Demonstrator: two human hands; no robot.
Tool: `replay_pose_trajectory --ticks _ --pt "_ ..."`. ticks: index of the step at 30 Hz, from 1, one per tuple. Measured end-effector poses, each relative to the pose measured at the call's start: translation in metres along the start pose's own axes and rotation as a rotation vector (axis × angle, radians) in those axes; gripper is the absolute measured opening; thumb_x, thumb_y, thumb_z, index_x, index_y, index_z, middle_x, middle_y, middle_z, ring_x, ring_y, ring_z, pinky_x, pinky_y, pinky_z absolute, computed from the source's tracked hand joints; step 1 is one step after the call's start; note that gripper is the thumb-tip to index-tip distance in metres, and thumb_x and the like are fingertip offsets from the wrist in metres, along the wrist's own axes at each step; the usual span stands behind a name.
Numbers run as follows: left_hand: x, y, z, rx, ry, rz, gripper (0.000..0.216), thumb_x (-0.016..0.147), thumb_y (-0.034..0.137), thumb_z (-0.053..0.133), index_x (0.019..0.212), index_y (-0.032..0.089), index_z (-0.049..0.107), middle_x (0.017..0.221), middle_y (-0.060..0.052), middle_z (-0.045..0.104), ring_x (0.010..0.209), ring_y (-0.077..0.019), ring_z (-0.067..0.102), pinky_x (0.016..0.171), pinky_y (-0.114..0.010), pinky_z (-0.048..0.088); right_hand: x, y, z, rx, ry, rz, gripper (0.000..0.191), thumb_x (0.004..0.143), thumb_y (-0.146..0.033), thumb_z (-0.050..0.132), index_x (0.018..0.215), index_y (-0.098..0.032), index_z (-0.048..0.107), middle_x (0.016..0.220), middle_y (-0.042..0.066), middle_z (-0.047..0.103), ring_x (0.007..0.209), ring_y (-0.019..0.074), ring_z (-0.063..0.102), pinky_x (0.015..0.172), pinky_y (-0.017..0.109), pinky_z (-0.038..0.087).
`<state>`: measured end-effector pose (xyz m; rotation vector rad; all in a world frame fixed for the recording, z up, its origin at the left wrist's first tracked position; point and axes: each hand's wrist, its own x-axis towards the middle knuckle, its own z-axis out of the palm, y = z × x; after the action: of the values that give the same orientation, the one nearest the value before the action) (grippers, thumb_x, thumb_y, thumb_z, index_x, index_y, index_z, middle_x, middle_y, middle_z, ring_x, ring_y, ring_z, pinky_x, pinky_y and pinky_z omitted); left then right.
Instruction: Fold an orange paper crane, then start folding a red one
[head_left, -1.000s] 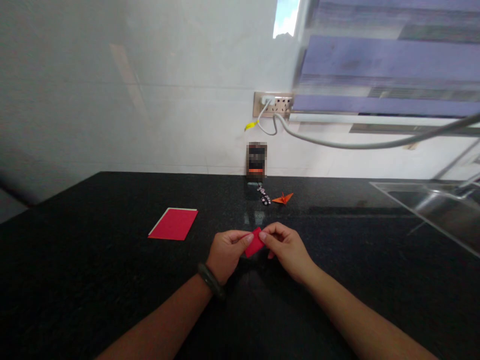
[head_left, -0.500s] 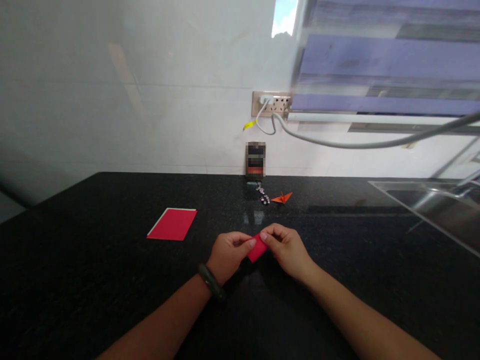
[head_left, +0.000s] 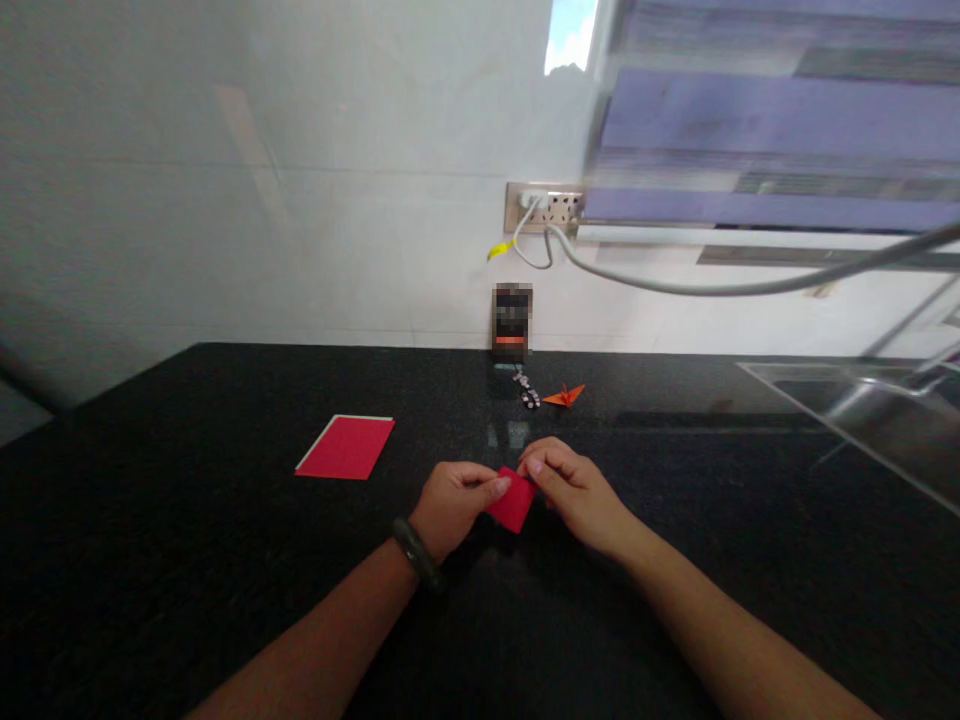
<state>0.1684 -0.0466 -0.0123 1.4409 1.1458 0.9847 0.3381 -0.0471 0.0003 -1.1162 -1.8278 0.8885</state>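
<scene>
A small folded square of red paper [head_left: 514, 502] is held between my two hands, just above the black counter. My left hand [head_left: 454, 508], with a dark bangle [head_left: 417, 556] at its wrist, pinches the paper's left side, thumb on top. At the upper right edge of the paper, my right hand [head_left: 571, 492] has its thumb and index finger closed on the corner. The fingers beneath the paper are hidden. Beyond my right hand sits an orange paper crane [head_left: 565, 396].
A stack of red paper sheets [head_left: 348, 448] lies on the black counter [head_left: 225, 560] to the left. A phone-like device [head_left: 511, 322] with a beaded strap [head_left: 528, 392] leans against the wall. A metal sink [head_left: 862, 400] is at the right; a grey cable [head_left: 675, 290] hangs from the socket [head_left: 555, 208].
The red paper has turned a little, and more of its face shows. My right hand's fingers have shifted slightly up toward its corner. My left hand keeps its pinch.
</scene>
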Motion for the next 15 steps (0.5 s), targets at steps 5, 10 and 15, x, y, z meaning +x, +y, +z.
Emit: replay_pose_trajectory --ticks 5,10,15 --pt "-0.0005 0.0011 -0.0010 -0.013 0.015 0.007 0.019 0.065 0.030 0.063 0.063 0.012 0.069 0.057 -0.002 0.064 0.053 -0.0115 0.052 0.053 -0.022 0.038 0.0001 0.0018 -0.0011 -0.028 -0.017 -0.035 0.035 0.087 -0.038 0.037 0.072 -0.015 0.059 0.082 0.006 0.051 0.073 0.0136 0.050 0.059 0.024 0.041" --pt "-0.0014 0.0045 -0.0020 -0.037 0.051 -0.009 0.018 0.064 0.029 0.064 0.062 0.012 0.069 0.057 -0.002 0.065 0.053 -0.0117 0.053 0.054 -0.022 0.039 -0.0005 -0.0009 -0.0014 -0.031 -0.060 -0.051 0.041 0.087 -0.043 0.034 0.067 -0.015 0.057 0.078 0.005 0.051 0.069 0.0126 0.049 0.057 0.024 0.041" --pt "-0.0024 0.0067 -0.0018 -0.027 0.077 0.024 0.018 0.065 0.029 0.063 0.063 0.011 0.069 0.058 -0.003 0.066 0.054 -0.0124 0.054 0.053 -0.022 0.040 -0.0002 -0.0046 -0.0017 -0.006 -0.038 -0.030 0.042 0.084 -0.044 0.039 0.057 -0.015 0.054 0.073 0.004 0.052 0.065 0.0123 0.049 0.054 0.023 0.040"
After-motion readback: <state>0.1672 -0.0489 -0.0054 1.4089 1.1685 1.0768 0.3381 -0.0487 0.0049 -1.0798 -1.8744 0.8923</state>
